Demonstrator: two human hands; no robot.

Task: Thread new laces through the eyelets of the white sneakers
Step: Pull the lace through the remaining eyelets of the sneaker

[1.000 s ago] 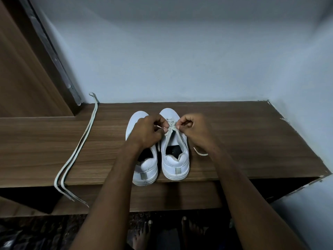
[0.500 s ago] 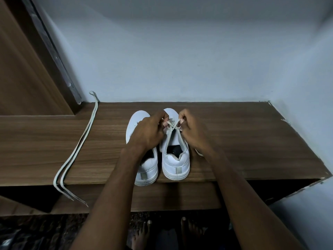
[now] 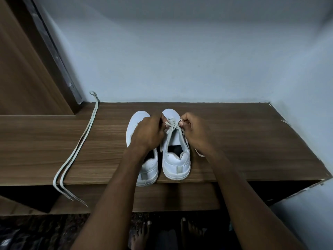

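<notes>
Pinching one end of the lace (image 3: 173, 127) in each hand, the person works over the right sneaker (image 3: 175, 150), where the lace crosses above the front eyelets. Left hand (image 3: 147, 131) and right hand (image 3: 193, 129) both have fingers curled tight on the lace ends (the fingertips themselves are too small to make out). Touching the right sneaker, the left sneaker (image 3: 144, 159) stands on the wooden shelf (image 3: 243, 141), heels toward the front edge. A spare lace (image 3: 79, 147) lies well apart on the left, its ends hanging over the edge
</notes>
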